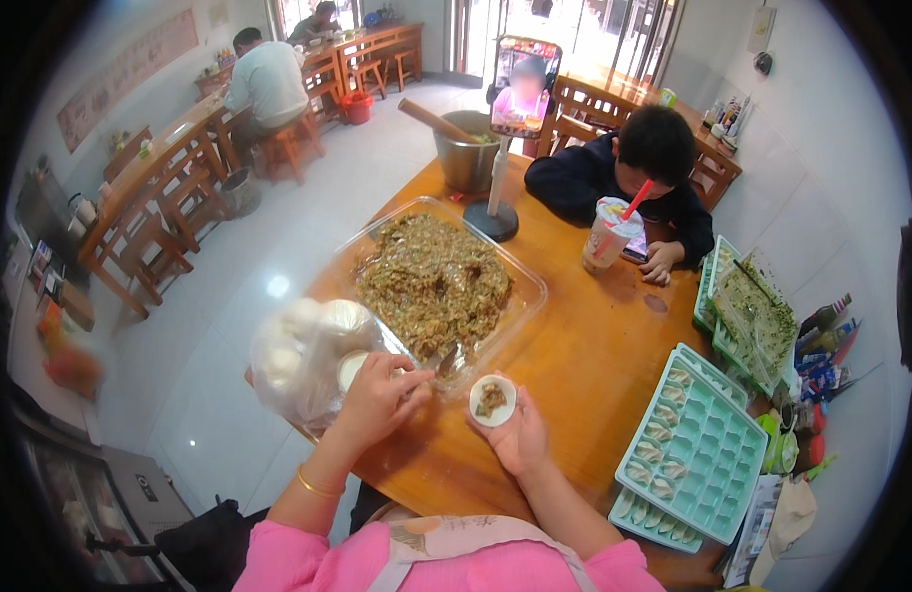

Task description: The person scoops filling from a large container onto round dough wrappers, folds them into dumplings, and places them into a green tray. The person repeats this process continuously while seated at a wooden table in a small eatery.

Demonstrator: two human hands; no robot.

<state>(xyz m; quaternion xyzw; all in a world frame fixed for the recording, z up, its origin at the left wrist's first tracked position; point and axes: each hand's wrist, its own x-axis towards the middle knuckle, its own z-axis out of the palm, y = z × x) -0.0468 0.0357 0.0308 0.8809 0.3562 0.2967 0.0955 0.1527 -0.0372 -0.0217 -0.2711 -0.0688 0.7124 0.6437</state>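
A round dumpling wrapper (483, 411) with a small mound of filling (491, 399) on it rests in my right hand (526, 436), cupped under its edge. My left hand (386, 396) is at the near corner of a clear plastic tray (534, 292), its fingers closed around a metal spatula (447, 362). The spatula's blade points into the tray; its handle is mostly hidden by the hand. Chopped filling (434, 277) is heaped in the tray. A stack of round wrappers (351, 368) lies just behind my left hand, beside a plastic bag of dough (300, 348).
Turquoise dumpling trays (715, 436), partly filled, are stacked at the right table edge. Behind them sits a container of green filling (756, 318). A phone on a stand (494, 214), a metal pot (463, 159) and a drink cup (608, 240) stand farther back. A person (648, 170) leans on the table.
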